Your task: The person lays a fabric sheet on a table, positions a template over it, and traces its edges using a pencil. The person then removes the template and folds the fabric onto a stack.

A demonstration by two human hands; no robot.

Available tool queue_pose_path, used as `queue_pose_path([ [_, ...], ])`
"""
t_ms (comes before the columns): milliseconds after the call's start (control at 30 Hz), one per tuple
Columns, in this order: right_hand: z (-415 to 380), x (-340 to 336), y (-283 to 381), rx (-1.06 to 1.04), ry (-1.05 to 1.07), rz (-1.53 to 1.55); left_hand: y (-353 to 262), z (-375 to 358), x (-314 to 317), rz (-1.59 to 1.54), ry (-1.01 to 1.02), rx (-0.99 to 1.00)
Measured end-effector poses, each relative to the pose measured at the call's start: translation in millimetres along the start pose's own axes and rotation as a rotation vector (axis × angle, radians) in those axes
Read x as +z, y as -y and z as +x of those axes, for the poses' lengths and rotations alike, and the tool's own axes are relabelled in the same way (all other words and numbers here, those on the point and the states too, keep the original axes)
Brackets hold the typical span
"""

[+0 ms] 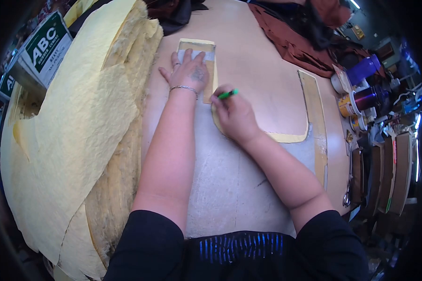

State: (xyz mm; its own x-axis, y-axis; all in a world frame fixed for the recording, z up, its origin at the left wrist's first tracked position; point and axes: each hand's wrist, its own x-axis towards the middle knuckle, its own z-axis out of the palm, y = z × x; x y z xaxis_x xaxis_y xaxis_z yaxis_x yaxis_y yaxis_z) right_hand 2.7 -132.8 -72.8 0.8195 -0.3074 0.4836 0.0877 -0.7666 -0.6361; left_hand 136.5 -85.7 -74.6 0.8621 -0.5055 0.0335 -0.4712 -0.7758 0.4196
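Note:
My left hand (191, 71) lies with its fingers spread on the upper left arm of a large grey and tan U-shaped template (248, 187). A green pen (228, 94) is held in my right hand (234, 114), at the inner edge of that same arm. Its tip is hidden by my fingers. Beneath the template lies a pinkish-tan sheet (262, 70). A pale yellow strip (288, 138) shows along the template's inner curve.
Thick layered yellow foam-like sheets (79, 126) stand at the left, beside an ABC tin (47, 49). Reddish-brown cloth (290, 37) is heaped at the back. Cups and tubs (349, 104) line the right edge, with scissors (346, 199) nearer me.

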Motion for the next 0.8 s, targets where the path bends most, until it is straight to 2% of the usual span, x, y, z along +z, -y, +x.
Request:
queue_pose_path([
  [100,-33.0,-16.7,18.6,-0.143,0.092,-0.026,-0.2,-0.1,-1.3,0.019,0.015,0.000],
  [267,-68.6,-67.5,18.3,0.047,0.160,-0.111,-0.7,0.3,0.3,0.050,0.001,-0.014],
  [400,-89.1,-114.5,-7.7,0.270,0.077,-0.147,-3.5,-1.3,-2.1,0.079,0.003,-0.017],
  [500,-107.5,-145.5,-38.7,0.417,-0.005,-0.011,-4.3,-3.0,-2.4,0.105,-0.007,-0.006],
  [600,-112.9,-179.8,-57.7,0.526,-0.043,-0.036,-4.6,-0.3,-0.4,0.103,-0.006,-0.005],
  [700,-107.4,-191.3,-56.3,0.588,-0.048,0.025,-6.3,-0.7,-0.5,0.110,-0.005,-0.001],
  [800,-95.6,-178.6,-34.7,0.585,0.092,-0.154,-4.0,0.5,1.9,0.146,-0.009,-0.011],
])
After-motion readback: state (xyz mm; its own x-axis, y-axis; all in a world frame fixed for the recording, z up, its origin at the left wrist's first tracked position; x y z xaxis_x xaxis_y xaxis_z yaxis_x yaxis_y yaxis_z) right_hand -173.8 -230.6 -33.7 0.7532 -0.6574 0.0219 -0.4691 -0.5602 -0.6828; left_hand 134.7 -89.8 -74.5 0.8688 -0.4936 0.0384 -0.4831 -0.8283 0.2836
